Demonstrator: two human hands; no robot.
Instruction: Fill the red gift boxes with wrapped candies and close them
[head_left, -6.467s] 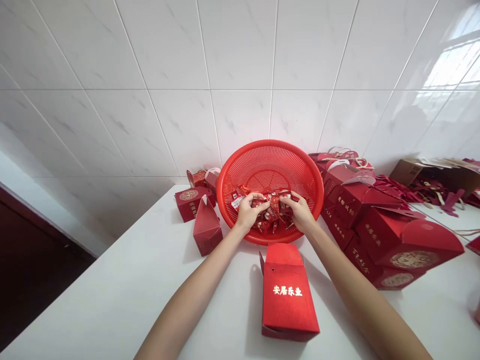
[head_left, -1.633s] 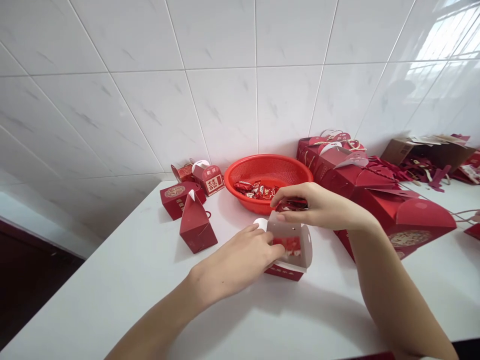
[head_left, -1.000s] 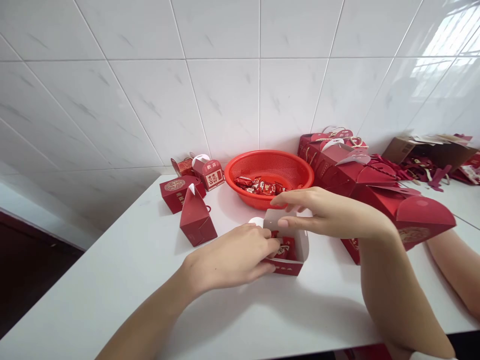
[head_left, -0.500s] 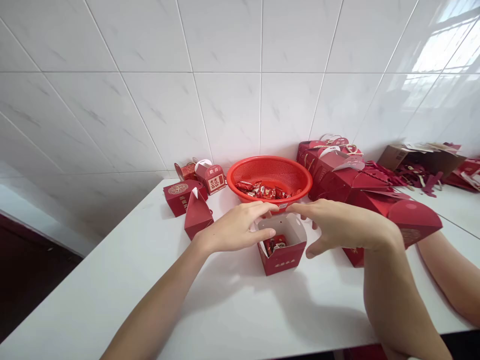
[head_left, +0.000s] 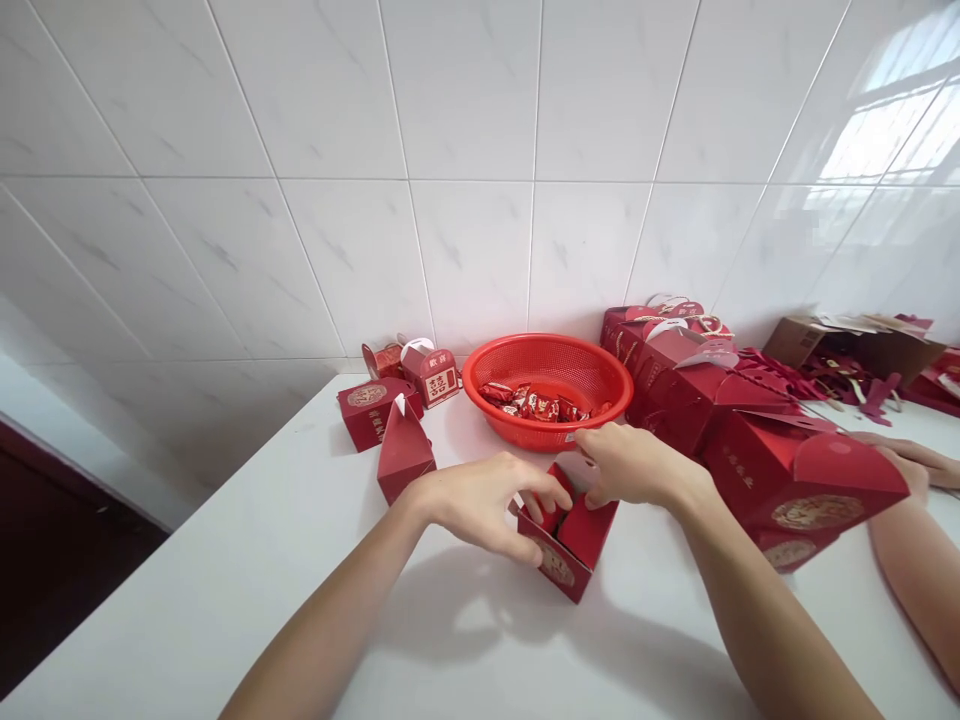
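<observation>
A small red gift box stands on the white table in front of me, turned at an angle, with red flaps folded inward over its top. My left hand curls round its left side, thumb against the outer wall and fingers over the top flap. At the far right edge, my right hand has its fingers closed on an upright flap of the same box. The box's contents are hidden by the flaps. Just behind it is a red plastic basket with several red-wrapped candies.
Several small red boxes stand at the left. Larger red gift boxes with rope handles are stacked at the right, near another person's hands. Farther right is a brown carton with dark red ribbons. A tiled wall backs the table.
Both hands have come down onto the small box, which is turned and now has red flaps folded over its top. At the right, the other person's large box has shifted.
</observation>
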